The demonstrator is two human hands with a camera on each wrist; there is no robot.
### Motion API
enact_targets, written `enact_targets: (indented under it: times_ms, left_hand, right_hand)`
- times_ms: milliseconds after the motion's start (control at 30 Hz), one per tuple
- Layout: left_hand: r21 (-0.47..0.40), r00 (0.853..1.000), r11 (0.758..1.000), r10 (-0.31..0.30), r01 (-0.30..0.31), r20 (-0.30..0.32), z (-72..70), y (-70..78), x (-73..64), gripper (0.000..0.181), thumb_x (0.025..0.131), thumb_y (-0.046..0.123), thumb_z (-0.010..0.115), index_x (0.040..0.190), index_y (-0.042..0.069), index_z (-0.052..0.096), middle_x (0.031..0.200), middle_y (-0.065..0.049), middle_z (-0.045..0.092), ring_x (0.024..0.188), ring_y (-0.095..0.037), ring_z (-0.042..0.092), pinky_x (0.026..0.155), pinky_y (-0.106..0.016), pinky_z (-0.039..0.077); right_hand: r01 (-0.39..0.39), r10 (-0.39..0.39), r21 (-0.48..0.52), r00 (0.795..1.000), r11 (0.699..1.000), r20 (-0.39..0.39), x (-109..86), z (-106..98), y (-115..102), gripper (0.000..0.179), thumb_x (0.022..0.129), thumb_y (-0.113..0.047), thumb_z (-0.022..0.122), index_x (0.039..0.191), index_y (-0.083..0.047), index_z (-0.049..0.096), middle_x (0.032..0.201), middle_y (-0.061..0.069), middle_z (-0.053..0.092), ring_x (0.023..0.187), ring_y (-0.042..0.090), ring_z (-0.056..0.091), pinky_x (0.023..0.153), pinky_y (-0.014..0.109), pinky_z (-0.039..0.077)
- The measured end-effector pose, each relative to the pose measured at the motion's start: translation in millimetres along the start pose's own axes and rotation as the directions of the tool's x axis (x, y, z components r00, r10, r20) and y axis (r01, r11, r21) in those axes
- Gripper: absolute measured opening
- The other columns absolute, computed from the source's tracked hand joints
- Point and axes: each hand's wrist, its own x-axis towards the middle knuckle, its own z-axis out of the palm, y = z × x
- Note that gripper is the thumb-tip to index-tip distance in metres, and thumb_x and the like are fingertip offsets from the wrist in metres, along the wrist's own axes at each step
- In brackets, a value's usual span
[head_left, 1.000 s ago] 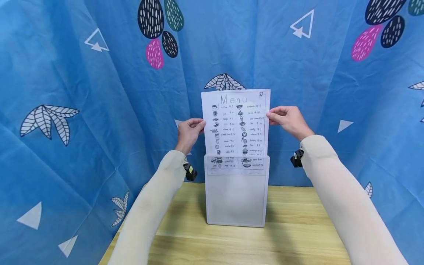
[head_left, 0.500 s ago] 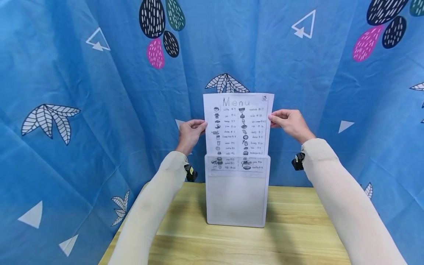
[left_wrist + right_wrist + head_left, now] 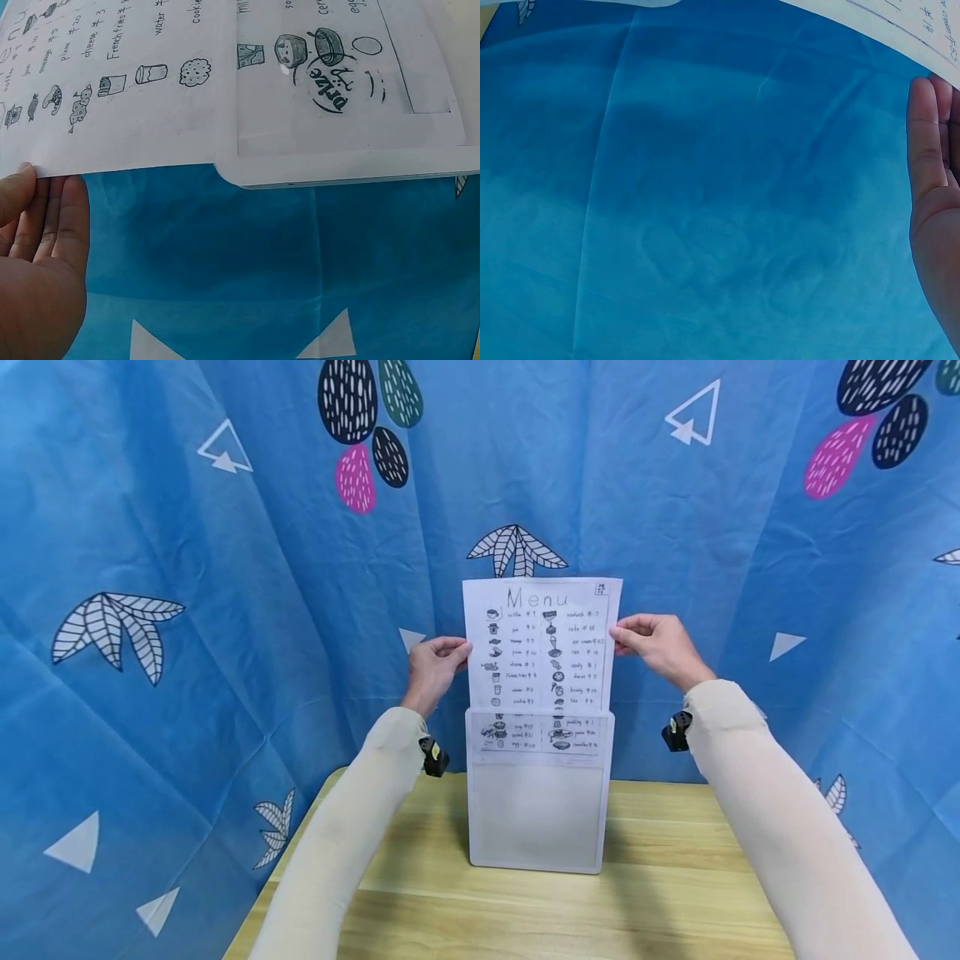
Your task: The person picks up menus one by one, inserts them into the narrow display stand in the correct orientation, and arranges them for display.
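A white paper menu (image 3: 525,643) with small drawings and prices stands upright, its lower end inside a clear-fronted sign holder (image 3: 536,818) with a pale frame. My left hand (image 3: 435,670) pinches the menu's left edge between thumb and fingers, a little above the holder's top. Opposite it, my right hand (image 3: 660,645) pinches the right edge slightly higher up. The left wrist view shows the menu (image 3: 135,120) passing behind the clear front of the holder (image 3: 300,166). In the right wrist view the fingers (image 3: 925,135) meet the paper's edge, and the thumb is not visible.
The holder stands on a light wooden table (image 3: 420,893), near its back edge. A blue patterned curtain (image 3: 225,710) hangs behind and along both sides. Each wrist carries a small black camera (image 3: 433,757).
The menu has slid down, so more of its lower end is inside the holder. Both hands have lowered slightly with it, while the holder stays in place.
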Motion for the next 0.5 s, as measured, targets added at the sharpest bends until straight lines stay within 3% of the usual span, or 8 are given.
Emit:
enact_targets:
  times_ms: [500]
  left_hand:
    - [-0.008, 1.000, 1.000, -0.013, 0.013, 0.000, 1.3, -9.0, -2.3, 0.020, 0.096, 0.016, 0.068, 0.110, 0.002, 0.073, 0.105, -0.013, 0.071, 0.100, -0.024, 0.071, 0.093, -0.035, 0.055]
  right_hand:
    - [-0.006, 0.007, -0.009, 1.000, 1.000, 0.014, -3.6, 4.2, 7.1, 0.039, 0.100, -0.033, 0.061, 0.119, 0.001, 0.066, 0.111, 0.016, 0.071, 0.098, 0.028, 0.069, 0.106, 0.053, 0.043]
